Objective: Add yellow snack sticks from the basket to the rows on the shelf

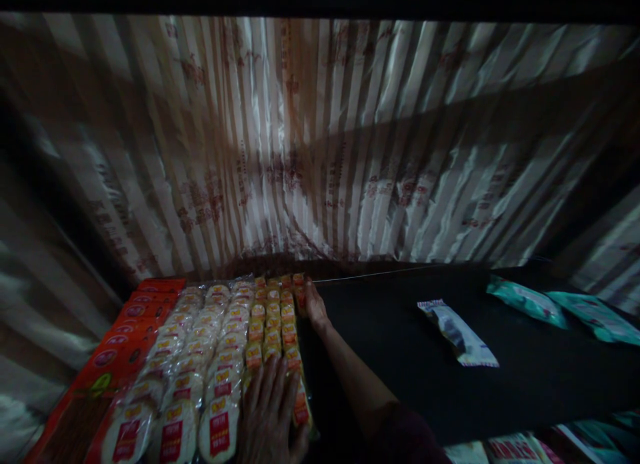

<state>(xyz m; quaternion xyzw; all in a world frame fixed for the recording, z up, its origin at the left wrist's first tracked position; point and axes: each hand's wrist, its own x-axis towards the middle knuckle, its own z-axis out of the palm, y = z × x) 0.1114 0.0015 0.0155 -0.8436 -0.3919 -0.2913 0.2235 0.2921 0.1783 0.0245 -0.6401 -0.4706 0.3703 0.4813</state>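
**Operator:** How far along was I?

**Observer:** Well along on your left side, I'd judge. Flat red-orange packets [131,324] overlapped in a row at the left end of the black flat shelf [370,324]. Beside them, round white cakes in clear film with red labels [223,381] ran in three neat columns. Those parts looked done.

**Operator:** And the part under my hands?

**Observer:** The block of small yellow-and-orange packets in clear film [273,317] stood just right of the cakes, its rows running from front to back. You seemed to be squaring it up, so I'd call that part nearly finished rather than done.

**Operator:** What were my hands doing?

**Observer:** They were apart. Your left hand [267,414] lay flat over the near end of the block, fingers stretched out, clasping nothing. Your right hand [317,309] was against its far right edge; in that gloom I couldn't tell whether the fingers gripped or merely pressed.

**Operator:** What was left?

**Observer:** One white pouch with a dark patch [463,337] lay slantwise, well apart to the right, and two shiny teal pouches [530,301] lay farther right. None was in line with the rows, so any ordering there looked undone.
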